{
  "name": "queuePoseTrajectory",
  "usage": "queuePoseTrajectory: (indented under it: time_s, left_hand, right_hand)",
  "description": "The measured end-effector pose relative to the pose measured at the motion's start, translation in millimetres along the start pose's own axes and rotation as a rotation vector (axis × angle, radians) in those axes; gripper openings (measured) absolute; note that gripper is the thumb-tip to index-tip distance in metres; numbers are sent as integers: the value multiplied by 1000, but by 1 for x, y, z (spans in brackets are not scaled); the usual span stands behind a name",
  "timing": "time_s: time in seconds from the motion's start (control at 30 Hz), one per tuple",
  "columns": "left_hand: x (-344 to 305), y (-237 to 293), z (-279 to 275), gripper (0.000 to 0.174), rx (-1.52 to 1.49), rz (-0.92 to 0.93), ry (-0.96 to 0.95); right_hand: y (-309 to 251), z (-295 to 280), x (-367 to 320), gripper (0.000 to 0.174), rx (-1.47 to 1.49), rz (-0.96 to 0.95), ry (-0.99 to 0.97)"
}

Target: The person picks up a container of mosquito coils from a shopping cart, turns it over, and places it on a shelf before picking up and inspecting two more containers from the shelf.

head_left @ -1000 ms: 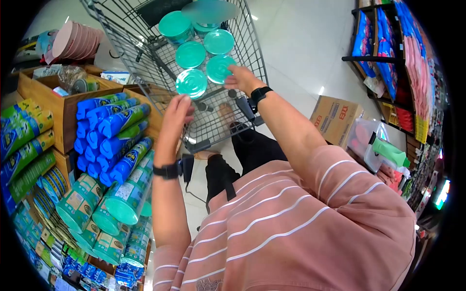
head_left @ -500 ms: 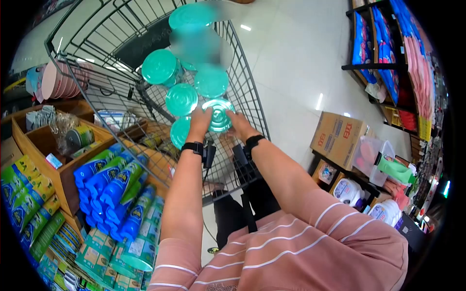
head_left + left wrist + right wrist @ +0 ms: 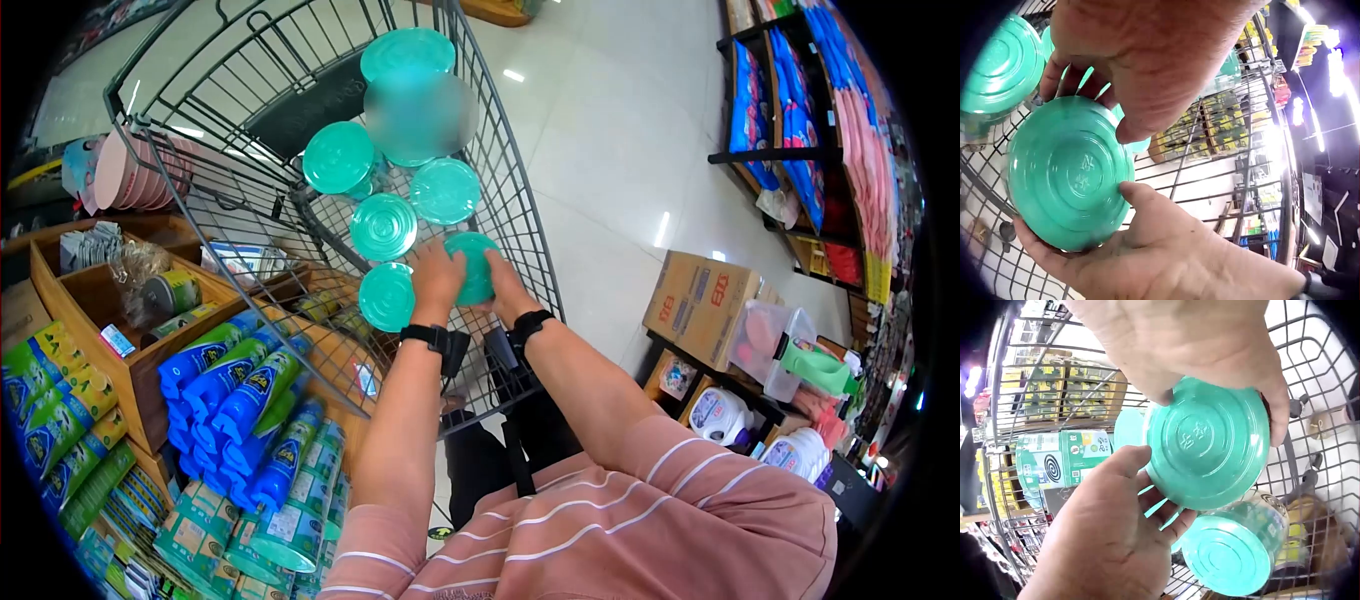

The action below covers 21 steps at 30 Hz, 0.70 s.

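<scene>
Both hands hold one round tub with a teal lid (image 3: 474, 268) inside the wire cart. My left hand (image 3: 438, 283) grips its left side, fingers curled over the far side and thumb at the lid's edge. Opposite it, my right hand (image 3: 510, 286) holds the right side, its thumb (image 3: 1138, 192) on the rim and fingers below. Close by stand more teal-lidded tubs (image 3: 383, 227), one of them (image 3: 387, 297) just left of my left wrist. A tub lying beyond my hands shows a black spiral on its label (image 3: 1052, 467).
The shopping cart's wire side (image 3: 520, 190) rises right of my hands. Wooden bins (image 3: 100, 330) with blue bags (image 3: 235, 390) and stacked tubs (image 3: 300, 500) stand at the left. A cardboard box (image 3: 700, 305) sits on a shelf at the right. Part of the cart is blurred.
A second ago my hands were apart, the left near the cart's near end and the right by a lid. They came together around one tub, which has since shifted slightly right.
</scene>
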<state>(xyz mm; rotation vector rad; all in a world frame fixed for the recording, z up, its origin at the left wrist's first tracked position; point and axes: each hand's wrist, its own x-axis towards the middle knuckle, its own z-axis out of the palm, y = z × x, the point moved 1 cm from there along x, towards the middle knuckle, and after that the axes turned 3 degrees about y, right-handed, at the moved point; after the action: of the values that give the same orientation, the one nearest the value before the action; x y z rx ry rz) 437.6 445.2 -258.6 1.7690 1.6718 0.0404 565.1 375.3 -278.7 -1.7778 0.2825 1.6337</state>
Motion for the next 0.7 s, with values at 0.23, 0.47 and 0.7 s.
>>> queuePoseTrajectory:
  time_s: [0.23,0.47,0.7]
  left_hand:
    - [-49,15,-50,47,-104,93,168]
    - [-95,32,-106,46,-173,175,439]
    - [-153,51,-175,43,-104,394,582]
  right_hand:
    - [-13,7,-54,64,3,-59,-10]
    - [-51,18,-118,56,-174,-135,-279]
    - [-78,35,-149,74,-140,-126,-642]
